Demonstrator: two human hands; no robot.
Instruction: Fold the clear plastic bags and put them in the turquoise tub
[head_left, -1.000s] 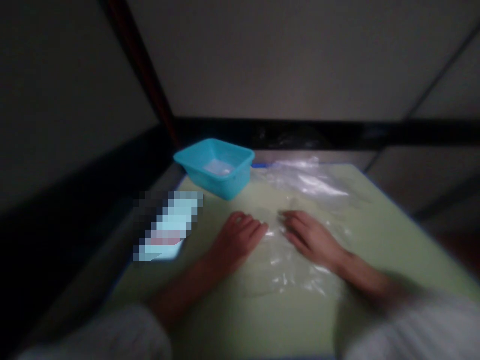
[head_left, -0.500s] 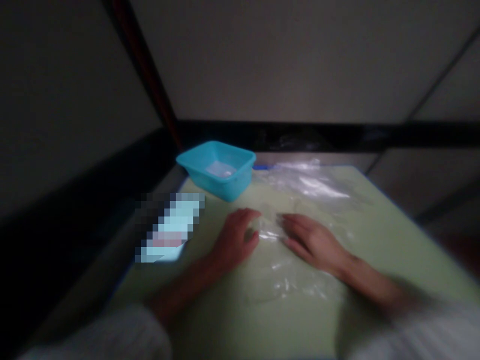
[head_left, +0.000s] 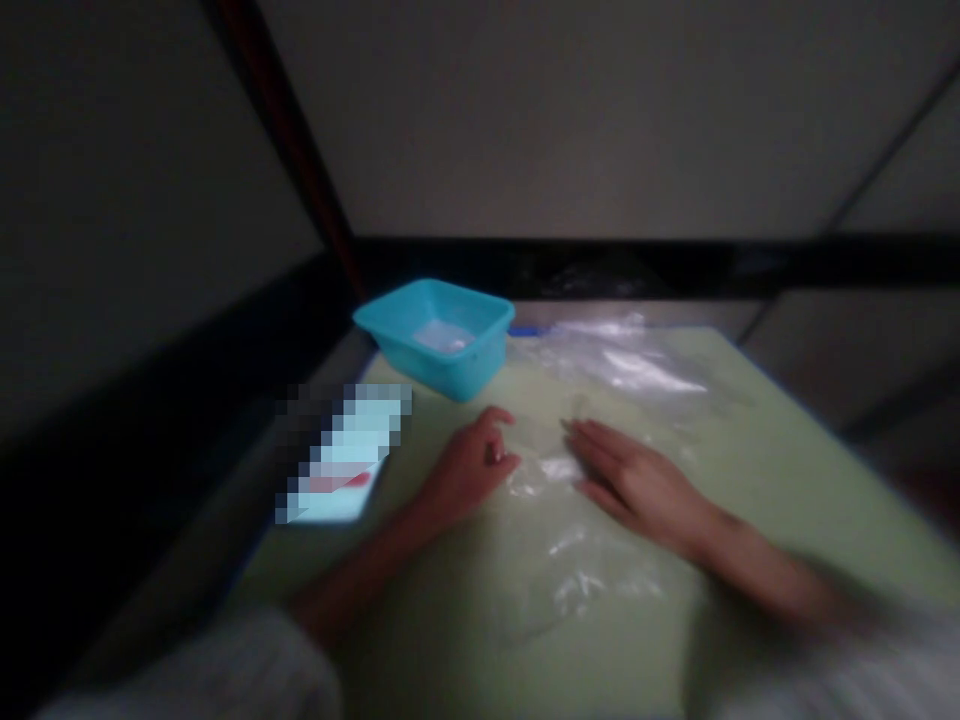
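A clear, crinkled plastic bag (head_left: 574,580) lies flat on the table in front of me, its outline hard to make out. At its left edge is my left hand (head_left: 471,465), the thumb and forefinger apart and the other fingers curled in; nothing shows in the gap. My right hand (head_left: 637,480) rests palm down over the bag's right part, its fingers stretched out and the thumb a little apart. Whether the left fingertips touch the film cannot be made out.
A turquoise plastic tub (head_left: 476,370) with something pale inside stands at the back left. More clear plastic film (head_left: 637,365) lies at the back of the pale green table (head_left: 420,630). A bright, partly pixelated screen (head_left: 337,505) is at the left edge. Walls rise behind and left.
My left hand has curled its lower fingers and its forefinger and thumb stand more apart. The right hand has shifted very slightly. The bag's near part looks more spread toward me.
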